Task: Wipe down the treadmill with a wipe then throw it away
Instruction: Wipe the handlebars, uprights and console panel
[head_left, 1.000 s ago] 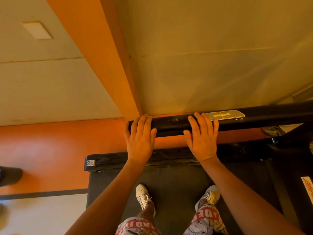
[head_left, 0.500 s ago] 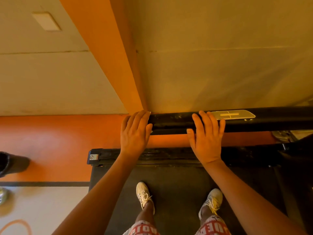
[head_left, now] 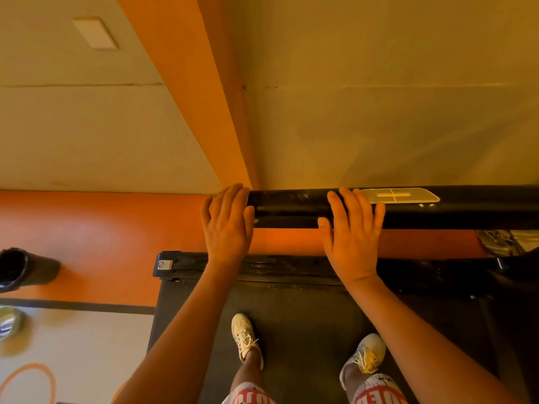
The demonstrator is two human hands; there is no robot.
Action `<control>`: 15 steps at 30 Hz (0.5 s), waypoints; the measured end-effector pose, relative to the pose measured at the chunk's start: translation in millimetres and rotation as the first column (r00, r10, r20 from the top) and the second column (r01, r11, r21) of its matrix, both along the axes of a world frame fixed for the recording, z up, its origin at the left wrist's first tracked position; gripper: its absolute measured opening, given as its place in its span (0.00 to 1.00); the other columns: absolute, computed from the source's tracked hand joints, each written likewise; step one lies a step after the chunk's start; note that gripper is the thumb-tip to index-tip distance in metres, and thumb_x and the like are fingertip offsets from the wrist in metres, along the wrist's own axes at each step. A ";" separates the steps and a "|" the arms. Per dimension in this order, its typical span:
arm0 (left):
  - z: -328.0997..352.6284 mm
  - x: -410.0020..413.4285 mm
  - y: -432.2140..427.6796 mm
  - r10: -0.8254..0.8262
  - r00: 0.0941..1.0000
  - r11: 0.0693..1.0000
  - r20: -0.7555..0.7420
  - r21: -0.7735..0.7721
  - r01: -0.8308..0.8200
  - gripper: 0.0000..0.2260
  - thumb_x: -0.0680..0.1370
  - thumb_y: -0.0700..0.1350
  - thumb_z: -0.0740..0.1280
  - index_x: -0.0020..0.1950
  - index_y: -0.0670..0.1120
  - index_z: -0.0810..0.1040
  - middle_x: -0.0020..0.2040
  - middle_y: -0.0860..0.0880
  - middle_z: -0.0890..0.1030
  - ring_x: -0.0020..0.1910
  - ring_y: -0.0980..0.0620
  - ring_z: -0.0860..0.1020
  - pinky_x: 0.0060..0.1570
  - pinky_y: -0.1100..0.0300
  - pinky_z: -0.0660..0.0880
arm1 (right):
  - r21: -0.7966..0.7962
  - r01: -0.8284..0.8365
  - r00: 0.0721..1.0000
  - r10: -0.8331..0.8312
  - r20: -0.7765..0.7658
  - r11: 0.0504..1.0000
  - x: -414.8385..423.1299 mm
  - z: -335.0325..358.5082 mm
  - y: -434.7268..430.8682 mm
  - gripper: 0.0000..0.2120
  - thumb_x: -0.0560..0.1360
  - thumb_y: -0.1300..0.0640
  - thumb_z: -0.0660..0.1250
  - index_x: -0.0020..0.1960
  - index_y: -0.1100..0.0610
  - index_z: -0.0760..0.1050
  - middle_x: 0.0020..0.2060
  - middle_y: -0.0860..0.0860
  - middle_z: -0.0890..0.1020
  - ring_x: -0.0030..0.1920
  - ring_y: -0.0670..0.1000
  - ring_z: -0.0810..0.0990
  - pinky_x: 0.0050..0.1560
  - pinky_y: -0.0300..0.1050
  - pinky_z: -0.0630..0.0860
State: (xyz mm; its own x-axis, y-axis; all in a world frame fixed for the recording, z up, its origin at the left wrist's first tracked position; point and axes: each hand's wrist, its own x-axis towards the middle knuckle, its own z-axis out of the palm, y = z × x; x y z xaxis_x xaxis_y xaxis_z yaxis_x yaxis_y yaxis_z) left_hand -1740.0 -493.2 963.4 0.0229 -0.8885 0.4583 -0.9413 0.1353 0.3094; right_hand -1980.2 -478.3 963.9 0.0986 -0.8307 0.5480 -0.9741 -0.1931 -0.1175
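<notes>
I stand on the treadmill's dark belt point(head_left: 303, 322) in pale sneakers. Its black handlebar point(head_left: 291, 207) crosses in front of me, with a silver grip plate point(head_left: 399, 195) set into its top. My left hand point(head_left: 229, 225) rests over the bar's left end, fingers laid flat across it. My right hand point(head_left: 351, 228) lies on the bar just left of the silver plate, fingers straight over the top and thumb against the bar's front. No wipe shows in either hand or anywhere in view.
A black bin point(head_left: 20, 269) stands on the orange floor at the far left, with a round greenish container point(head_left: 8, 323) just below it at the frame edge. The treadmill's front cover point(head_left: 291, 268) lies under my wrists. A beige and orange wall rises close ahead.
My left hand has slid left along the bar to its end. My right hand has stayed near the silver plate. The view has shifted a little, bringing the bin into sight.
</notes>
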 end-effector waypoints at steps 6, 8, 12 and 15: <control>12.5 -24.0 2.8 -0.039 0.997 0.995 0.066 0.092 0.033 0.25 0.88 0.53 0.46 0.69 0.41 0.76 0.68 0.41 0.78 0.69 0.40 0.75 0.70 0.37 0.67 | 0.060 -0.026 0.998 0.029 -0.046 0.998 -4.4 4.3 3.0 0.22 0.85 0.50 0.58 0.76 0.57 0.67 0.72 0.60 0.73 0.74 0.61 0.66 0.75 0.62 0.56; 12.9 -9.5 0.8 -0.099 0.991 0.993 0.093 0.073 0.092 0.25 0.88 0.52 0.46 0.69 0.40 0.76 0.68 0.40 0.78 0.68 0.40 0.76 0.71 0.39 0.67 | 0.051 -0.036 0.997 0.040 -0.073 0.998 -7.1 2.9 2.4 0.23 0.85 0.50 0.58 0.76 0.57 0.66 0.72 0.60 0.73 0.74 0.61 0.66 0.75 0.62 0.58; 13.5 0.8 -5.9 -0.128 0.982 0.990 0.141 0.070 0.119 0.25 0.88 0.52 0.46 0.70 0.38 0.75 0.68 0.38 0.78 0.68 0.39 0.75 0.73 0.43 0.65 | 0.017 0.004 0.996 -0.002 -0.084 1.000 -2.8 -1.9 -0.1 0.22 0.84 0.50 0.58 0.75 0.58 0.66 0.72 0.60 0.73 0.74 0.61 0.66 0.75 0.61 0.56; 17.8 -13.0 -3.3 -0.162 0.969 0.981 0.185 0.140 0.137 0.23 0.87 0.51 0.49 0.70 0.40 0.75 0.68 0.40 0.78 0.68 0.40 0.75 0.68 0.41 0.70 | 0.005 0.028 0.995 -0.028 -0.099 1.000 -1.1 -4.5 -1.3 0.22 0.84 0.50 0.58 0.75 0.58 0.66 0.72 0.60 0.72 0.74 0.61 0.66 0.77 0.60 0.51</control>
State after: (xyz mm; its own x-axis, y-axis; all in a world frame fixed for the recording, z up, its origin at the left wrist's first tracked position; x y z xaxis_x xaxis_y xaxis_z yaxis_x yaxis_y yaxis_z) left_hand -1753.0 -496.5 981.2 -0.1934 -0.9255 0.3258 -0.9569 0.2513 0.1457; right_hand -1981.3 -479.6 959.4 0.1286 -0.8371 0.5316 -0.9860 -0.1653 -0.0217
